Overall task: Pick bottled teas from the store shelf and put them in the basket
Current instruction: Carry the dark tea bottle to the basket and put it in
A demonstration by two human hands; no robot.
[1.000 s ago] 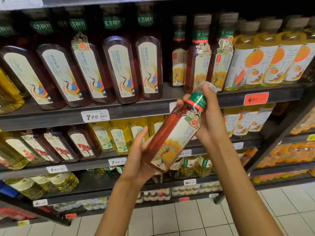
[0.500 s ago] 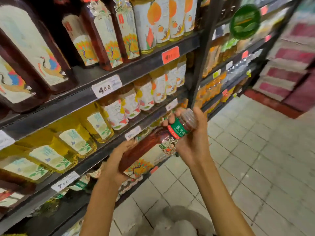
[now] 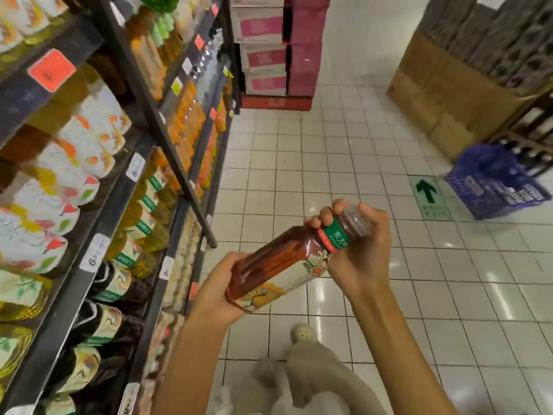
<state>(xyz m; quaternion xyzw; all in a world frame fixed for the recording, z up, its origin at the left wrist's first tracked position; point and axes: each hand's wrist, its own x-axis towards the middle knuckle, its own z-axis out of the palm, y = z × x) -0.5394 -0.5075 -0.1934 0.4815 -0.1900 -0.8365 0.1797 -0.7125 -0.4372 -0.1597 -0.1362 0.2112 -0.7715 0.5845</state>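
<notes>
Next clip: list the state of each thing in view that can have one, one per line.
Tea bottle: off the shelf, tilted, cap end up-right, held in both hands.
Left hand: gripping the bottle's base.
Right hand: wrapped around the bottle's neck and cap.
Blue basket: on the floor, apart from the hands; contents too blurred to tell.
Shelf: stocked with bottles.
</notes>
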